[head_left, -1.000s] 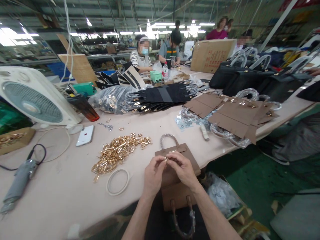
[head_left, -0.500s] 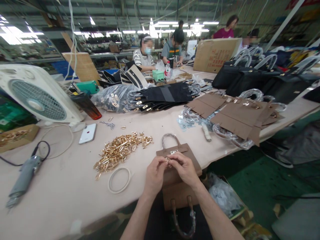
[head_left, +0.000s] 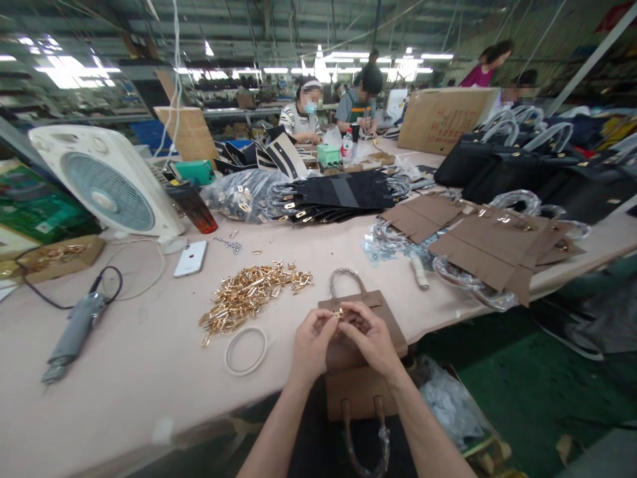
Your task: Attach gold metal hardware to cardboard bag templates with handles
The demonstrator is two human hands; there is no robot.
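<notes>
The left hand and right hand are bare, and so are both forearms, which taper toward the hands. Plain dark clothing, nearly black, shows between them.

I find the brown bag lying across the near edge of the counter, its far handle pointing away, its near handle hanging below the edge. Clear wrap covers both handles, at least in part. I note one small gold-coloured fitting, raised above the bag between the hands' fingertips; its exact shape is too small to verify.
</notes>
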